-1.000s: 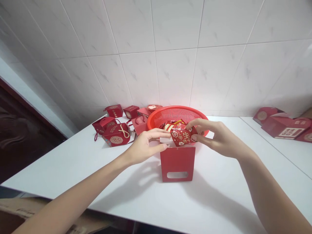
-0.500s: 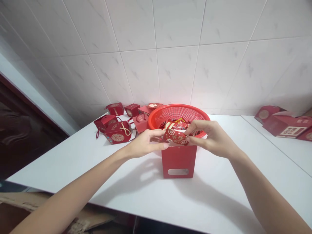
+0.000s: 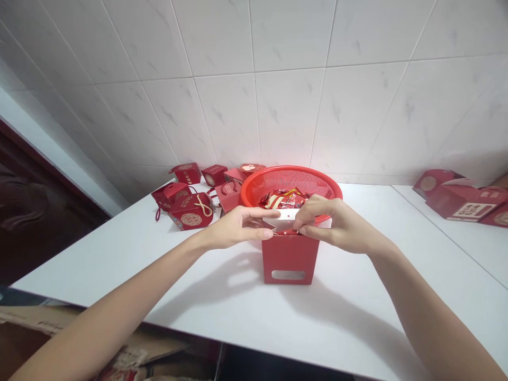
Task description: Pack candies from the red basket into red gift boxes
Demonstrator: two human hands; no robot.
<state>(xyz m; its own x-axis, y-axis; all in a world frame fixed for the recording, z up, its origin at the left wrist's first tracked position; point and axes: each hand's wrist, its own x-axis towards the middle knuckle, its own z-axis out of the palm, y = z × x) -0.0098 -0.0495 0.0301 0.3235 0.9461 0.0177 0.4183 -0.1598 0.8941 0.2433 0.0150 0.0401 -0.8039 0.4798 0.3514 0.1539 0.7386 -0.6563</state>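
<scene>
A small red paper box (image 3: 289,259) with a slot-shaped cutout low on its front stands upright on the white desk (image 3: 198,275), top open, a red wrapped packet (image 3: 286,232) sunk almost wholly inside its mouth.

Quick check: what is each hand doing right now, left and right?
Left hand: fingers pinch the white flap of the red box.
Right hand: fingers closed on the same flap's other end.
</scene>
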